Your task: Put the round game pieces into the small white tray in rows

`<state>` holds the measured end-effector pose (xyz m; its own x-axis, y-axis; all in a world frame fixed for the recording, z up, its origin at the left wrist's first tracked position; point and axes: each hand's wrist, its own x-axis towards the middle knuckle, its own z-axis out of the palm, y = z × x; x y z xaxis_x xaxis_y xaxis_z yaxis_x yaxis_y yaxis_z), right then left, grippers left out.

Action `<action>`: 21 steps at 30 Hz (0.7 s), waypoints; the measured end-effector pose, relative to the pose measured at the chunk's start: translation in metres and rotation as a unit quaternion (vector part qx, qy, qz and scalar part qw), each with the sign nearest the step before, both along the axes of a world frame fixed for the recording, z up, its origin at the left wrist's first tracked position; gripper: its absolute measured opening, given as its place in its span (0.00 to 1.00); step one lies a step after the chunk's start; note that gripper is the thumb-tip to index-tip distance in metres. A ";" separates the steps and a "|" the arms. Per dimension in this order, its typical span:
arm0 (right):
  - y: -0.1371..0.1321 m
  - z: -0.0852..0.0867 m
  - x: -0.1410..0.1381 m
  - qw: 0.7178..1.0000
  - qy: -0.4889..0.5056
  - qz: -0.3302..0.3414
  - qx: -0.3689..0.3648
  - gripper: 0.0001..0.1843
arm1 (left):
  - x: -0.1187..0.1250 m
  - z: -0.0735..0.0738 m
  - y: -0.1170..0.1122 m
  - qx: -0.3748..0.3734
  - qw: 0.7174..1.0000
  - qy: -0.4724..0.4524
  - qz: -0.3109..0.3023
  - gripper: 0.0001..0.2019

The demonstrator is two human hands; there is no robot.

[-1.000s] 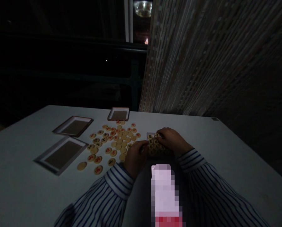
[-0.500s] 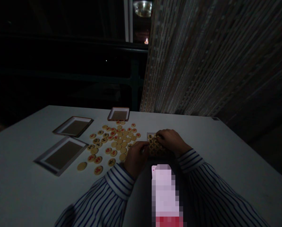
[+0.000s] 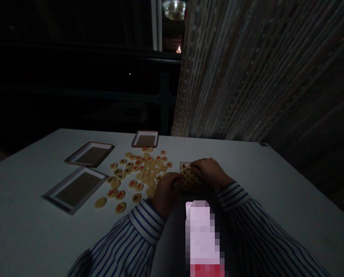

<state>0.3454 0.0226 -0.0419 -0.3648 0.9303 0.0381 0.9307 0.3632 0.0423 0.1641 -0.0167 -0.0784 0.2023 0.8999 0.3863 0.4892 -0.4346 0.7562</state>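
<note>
Round pale game discs (image 3: 140, 169) marked in red and black lie scattered on a white table (image 3: 30, 231). A small box (image 3: 186, 171) filled with several black-marked discs sits between my hands. My right hand (image 3: 208, 172) curls over the box, fingertips pinched on a disc in it. My left hand (image 3: 167, 190) is closed at the box's left edge, by the loose discs; what it holds is hidden. Both arms wear striped sleeves.
Three shallow empty box trays lie on the table: two at the left (image 3: 89, 154) (image 3: 75, 189) and one at the back (image 3: 145, 139). A woven curtain (image 3: 246, 77) hangs at the right. The room behind is dark.
My right hand has slid slightly down and toward me over the box. My left hand has barely shifted.
</note>
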 end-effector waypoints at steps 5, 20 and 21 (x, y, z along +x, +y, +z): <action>-0.002 0.003 -0.001 1.000 -0.012 0.008 0.006 0.16 | 0.000 0.000 0.000 0.003 1.000 -0.005 -0.006 0.09; -0.002 0.002 -0.001 0.999 -0.028 0.014 0.007 0.17 | 0.000 0.000 0.001 -0.007 1.000 -0.001 -0.008 0.09; -0.001 0.002 -0.001 0.999 -0.030 0.013 0.005 0.17 | 0.000 0.000 0.001 -0.006 1.000 -0.001 -0.007 0.09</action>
